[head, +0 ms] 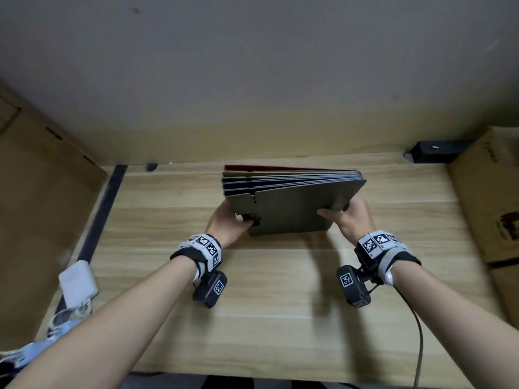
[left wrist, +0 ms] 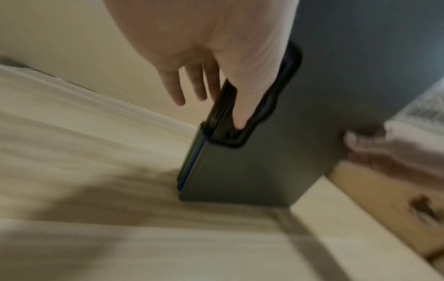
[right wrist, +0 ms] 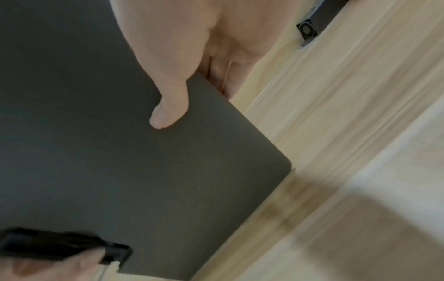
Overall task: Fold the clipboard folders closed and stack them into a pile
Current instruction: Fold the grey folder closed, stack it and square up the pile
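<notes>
Here, a person holds a pile of folders (head: 292,192) on edge, tilted, on a wooden table (head: 280,290) near the wall (head: 252,66). The nearest folder is grey (head: 295,209); behind it fan several blue-edged ones, with a reddish one (head: 280,167) at the very back. The pile's lower edge meets the tabletop, and the covers spread apart on the left side while bunching together on the right.

The left hand (head: 229,224) grips the pile's left side, thumb pressed into the black clip (head: 254,220) on the grey cover, the other fingers (left wrist: 192,83) reaching round behind. The right hand (head: 348,217) grips the right corner, thumb (right wrist: 169,112) flat on the grey cover and fingers wrapped behind the edge. Both hands are closed round the pile.

Cardboard boxes flank the table: one (head: 491,206) on the right, another (head: 42,192) on the left; what they hold cannot be seen. A black device (head: 438,151) lies at the table's far right corner against the wall. A white object (head: 77,279) with crumpled wrapping lies at the left edge of the table. Marker bands and small cameras are strapped to both wrists, and a cable (head: 418,341) trails from the right one.
</notes>
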`<control>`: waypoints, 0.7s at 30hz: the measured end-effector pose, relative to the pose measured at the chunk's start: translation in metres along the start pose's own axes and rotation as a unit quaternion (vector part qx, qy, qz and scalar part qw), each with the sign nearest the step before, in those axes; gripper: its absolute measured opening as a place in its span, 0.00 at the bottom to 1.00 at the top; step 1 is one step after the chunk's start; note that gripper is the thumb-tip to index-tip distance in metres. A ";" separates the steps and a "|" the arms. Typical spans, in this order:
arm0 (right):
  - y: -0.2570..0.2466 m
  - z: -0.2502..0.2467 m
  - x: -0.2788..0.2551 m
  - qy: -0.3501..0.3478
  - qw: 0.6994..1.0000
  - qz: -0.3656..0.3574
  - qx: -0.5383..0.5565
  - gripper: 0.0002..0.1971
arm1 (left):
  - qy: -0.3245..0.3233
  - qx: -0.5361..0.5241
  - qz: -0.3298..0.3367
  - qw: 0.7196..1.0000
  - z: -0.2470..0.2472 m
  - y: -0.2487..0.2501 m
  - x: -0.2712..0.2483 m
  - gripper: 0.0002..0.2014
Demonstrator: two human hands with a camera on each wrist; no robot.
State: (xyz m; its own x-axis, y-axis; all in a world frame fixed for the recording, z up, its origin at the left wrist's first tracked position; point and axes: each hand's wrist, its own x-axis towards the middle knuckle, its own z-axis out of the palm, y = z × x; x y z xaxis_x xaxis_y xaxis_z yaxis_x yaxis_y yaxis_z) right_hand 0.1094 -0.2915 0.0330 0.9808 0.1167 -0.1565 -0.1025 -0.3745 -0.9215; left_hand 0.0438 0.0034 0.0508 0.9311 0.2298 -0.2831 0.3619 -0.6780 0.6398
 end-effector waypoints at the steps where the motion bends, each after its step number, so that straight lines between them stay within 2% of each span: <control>1: 0.002 0.001 -0.002 0.009 1.000 0.002 -0.010 0.13 | -0.003 0.010 0.009 1.000 0.002 -0.001 0.002 0.24; 6: -0.003 0.017 -0.002 0.071 0.997 0.017 -0.032 0.17 | 0.003 0.077 0.083 0.994 -0.014 0.001 0.013 0.26; 10: -0.016 0.047 0.006 0.079 0.996 0.008 -0.042 0.26 | -0.040 0.127 0.106 0.985 -0.052 -0.015 0.023 0.29; 13: -0.021 0.086 0.015 0.066 0.995 0.027 -0.066 0.28 | -0.084 0.109 0.071 0.988 -0.085 -0.045 0.034 0.30; 16: -0.031 0.135 0.030 0.046 0.993 0.060 -0.090 0.28 | -0.137 0.041 0.020 0.990 -0.121 -0.086 0.049 0.34; 19: -0.041 0.185 0.048 0.006 0.984 0.117 -0.137 0.30 | -0.208 -0.007 -0.033 0.977 -0.148 -0.125 0.061 0.33; 21: -0.041 0.223 0.061 -0.029 0.976 0.142 -0.165 0.29 | -0.230 -0.022 -0.079 0.970 -0.162 -0.153 0.066 0.31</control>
State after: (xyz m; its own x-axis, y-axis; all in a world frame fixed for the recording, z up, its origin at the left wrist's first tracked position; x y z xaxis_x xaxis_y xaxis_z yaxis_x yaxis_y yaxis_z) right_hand 0.1363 -0.0640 -0.0182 0.9086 0.0134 -0.4175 -0.3000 -0.6745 -0.6746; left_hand 0.0572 0.2356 0.0497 0.7489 -0.0133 -0.6626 0.5098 -0.6273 0.5887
